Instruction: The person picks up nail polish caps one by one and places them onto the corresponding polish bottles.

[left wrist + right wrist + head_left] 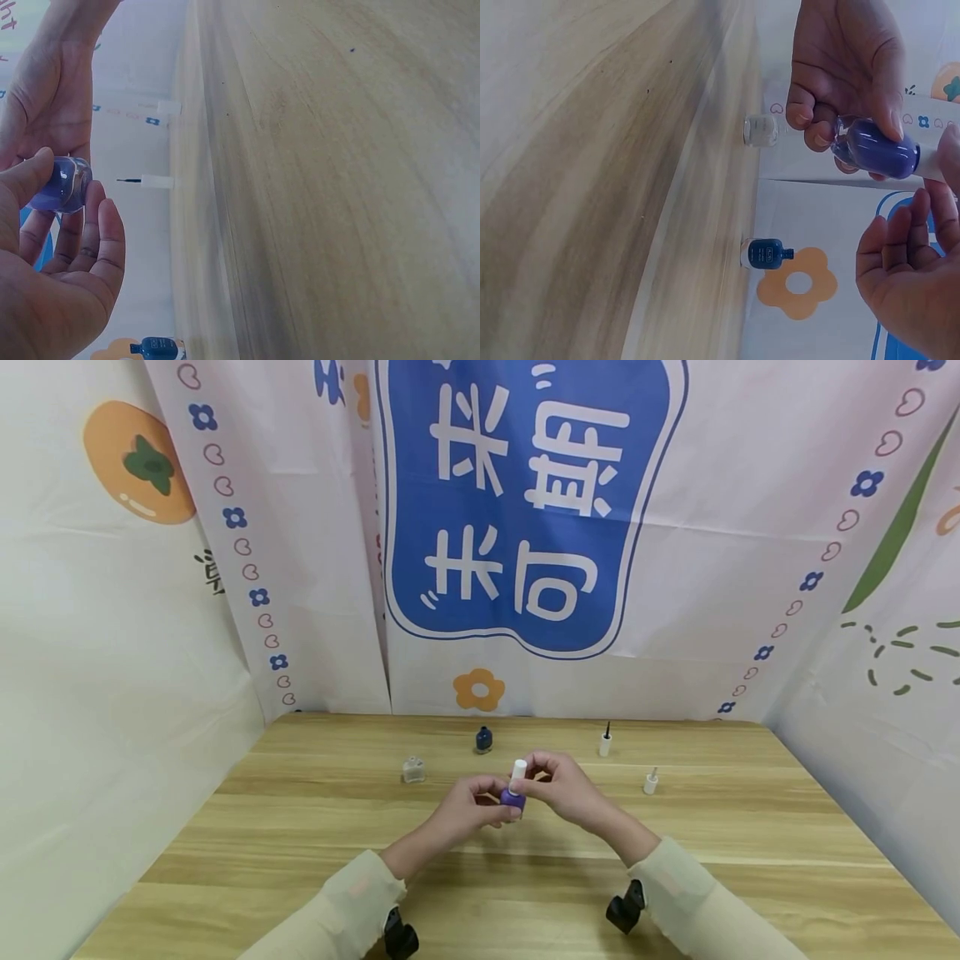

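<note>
Above the middle of the table, my left hand (474, 807) pinches a purple nail polish bottle (513, 800) between thumb and fingers. My right hand (561, 787) grips the white cap (518, 772) on top of that bottle. In the right wrist view the purple glass (883, 150) shows clearly, with the cap against its neck and partly covered by fingers. The bottle is held off the table, tilted slightly. Behind the hands stands an uncapped dark blue nail polish bottle (483, 740). To the left of them is an uncapped clear nail polish bottle (413, 769).
On the right side of the wooden table (315, 827) two white caps stand with their brushes pointing up: one with a dark brush (605, 742), one with a pale brush (651, 782). A printed cloth (322, 568) hangs along the back edge, with cloth at both sides.
</note>
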A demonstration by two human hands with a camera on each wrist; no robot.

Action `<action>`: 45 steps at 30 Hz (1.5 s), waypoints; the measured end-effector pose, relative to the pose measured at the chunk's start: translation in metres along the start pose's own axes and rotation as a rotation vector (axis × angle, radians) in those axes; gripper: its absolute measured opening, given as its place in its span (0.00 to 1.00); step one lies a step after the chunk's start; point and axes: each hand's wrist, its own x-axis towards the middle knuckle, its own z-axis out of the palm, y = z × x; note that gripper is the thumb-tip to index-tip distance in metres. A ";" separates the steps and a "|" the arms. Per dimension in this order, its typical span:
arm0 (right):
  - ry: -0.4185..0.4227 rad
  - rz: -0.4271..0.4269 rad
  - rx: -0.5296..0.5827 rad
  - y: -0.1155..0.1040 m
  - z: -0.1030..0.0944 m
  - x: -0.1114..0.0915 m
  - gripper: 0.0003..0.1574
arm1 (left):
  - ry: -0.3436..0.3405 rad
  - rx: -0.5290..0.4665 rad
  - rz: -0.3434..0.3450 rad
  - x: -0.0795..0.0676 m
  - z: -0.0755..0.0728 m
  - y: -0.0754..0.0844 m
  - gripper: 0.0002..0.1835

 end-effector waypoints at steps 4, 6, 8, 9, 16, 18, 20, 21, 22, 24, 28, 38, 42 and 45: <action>0.005 0.005 0.012 0.001 0.002 0.000 0.09 | 0.016 -0.004 -0.029 -0.001 0.001 0.001 0.14; 0.005 0.006 0.015 0.002 0.003 0.000 0.10 | 0.023 -0.004 -0.040 -0.002 0.002 0.002 0.14; 0.001 0.005 0.014 0.003 0.003 0.000 0.10 | 0.029 -0.004 -0.048 -0.002 0.002 0.002 0.14; -0.003 0.004 0.010 0.003 0.003 -0.001 0.10 | 0.030 -0.006 -0.050 -0.002 0.002 0.002 0.13; -0.107 -0.024 -0.022 0.001 -0.008 -0.001 0.16 | 0.022 -0.002 -0.042 -0.001 0.002 0.003 0.13; -0.152 -0.038 -0.022 0.000 -0.011 0.000 0.18 | 0.021 -0.002 -0.040 -0.001 0.002 0.003 0.13; -0.185 -0.054 -0.016 0.000 -0.013 0.001 0.18 | 0.022 0.001 -0.037 0.000 0.002 0.003 0.13; -0.195 -0.064 -0.011 -0.001 -0.013 0.000 0.17 | 0.024 0.002 -0.038 -0.001 0.002 0.003 0.13; -0.201 -0.073 -0.007 -0.001 -0.013 0.000 0.17 | 0.023 0.003 -0.037 -0.001 0.002 0.003 0.12; -0.200 -0.083 -0.005 -0.001 -0.013 0.000 0.15 | 0.023 0.004 -0.034 -0.001 0.002 0.003 0.13; -0.166 -0.080 -0.035 -0.001 -0.011 0.001 0.14 | 0.016 0.008 -0.035 0.000 0.001 0.003 0.13; -0.098 -0.037 -0.053 0.000 -0.006 0.002 0.10 | 0.019 0.006 -0.051 -0.001 0.001 0.002 0.12; -0.089 -0.023 -0.043 0.000 -0.004 0.002 0.07 | 0.020 0.004 -0.050 -0.002 0.001 0.003 0.12; -0.088 -0.012 -0.029 0.000 -0.002 0.001 0.07 | 0.020 0.006 -0.045 -0.001 0.001 0.002 0.12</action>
